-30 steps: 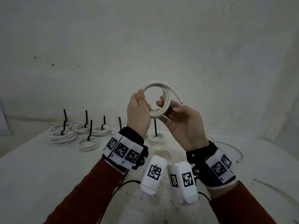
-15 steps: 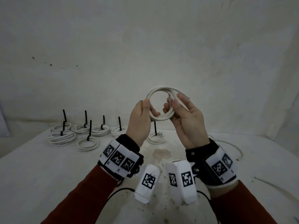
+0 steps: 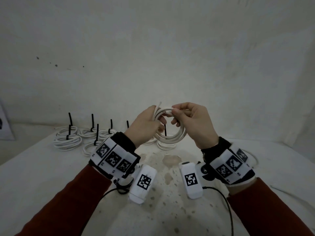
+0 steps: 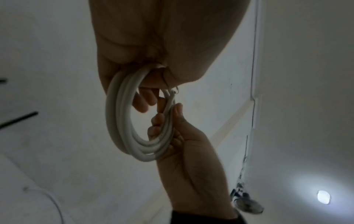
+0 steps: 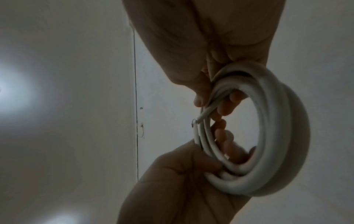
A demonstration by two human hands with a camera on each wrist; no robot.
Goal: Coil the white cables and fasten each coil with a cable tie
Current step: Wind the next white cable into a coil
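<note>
White cable coil [image 3: 172,132] held in the air above the table [image 3: 42,167], between both hands. Left hand [image 3: 144,126] gripping the coil's left side, fingers curled through the loop [image 4: 118,113]. Right hand [image 3: 194,123] pinching the top strands, fingers hooked inside the ring [image 5: 268,128]. Loose cable end [image 3: 159,104] protruding upward beside the left thumb. Tied coils [image 3: 68,140] lying at far left.

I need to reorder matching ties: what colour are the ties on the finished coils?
Black, standing upright from the white finished coils on the table; clearest in the head view.
</note>
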